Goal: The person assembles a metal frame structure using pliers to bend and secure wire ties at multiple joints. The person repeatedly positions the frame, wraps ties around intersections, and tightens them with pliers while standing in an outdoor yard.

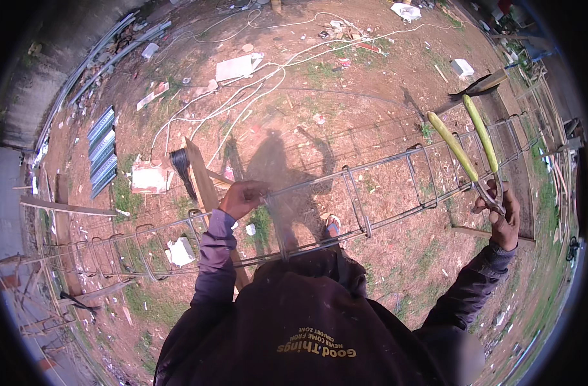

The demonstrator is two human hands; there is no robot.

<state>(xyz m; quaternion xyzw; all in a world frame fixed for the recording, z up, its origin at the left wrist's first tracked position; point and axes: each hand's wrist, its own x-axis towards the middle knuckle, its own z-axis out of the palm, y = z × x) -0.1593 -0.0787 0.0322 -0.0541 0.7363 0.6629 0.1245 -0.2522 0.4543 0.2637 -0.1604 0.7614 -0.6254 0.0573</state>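
Observation:
A long rebar cage (pixel 422 177) of thin steel bars and square stirrups runs across in front of me, rising to the right. My left hand (pixel 246 197) is on its far upper bar, fingers closed at the corner of a stirrup (pixel 278 225). The fingertips are partly blurred. My right hand (pixel 502 212) is closed around the bare metal end of a pair of pincers (pixel 479 132). Their yellow-green handles point away from me and stand apart, over the right part of the cage. A bundle of black tie wire (pixel 181 170) hangs on a wooden post (pixel 201 174) left of my left hand.
White cord (pixel 284 67) winds over the littered dirt ground beyond the cage. Corrugated metal sheeting (pixel 102 151) lies at the left. More black wire (pixel 480 83) hangs on a timber support (pixel 496 78) at the far right. My sandalled foot (pixel 332 225) shows beneath the cage.

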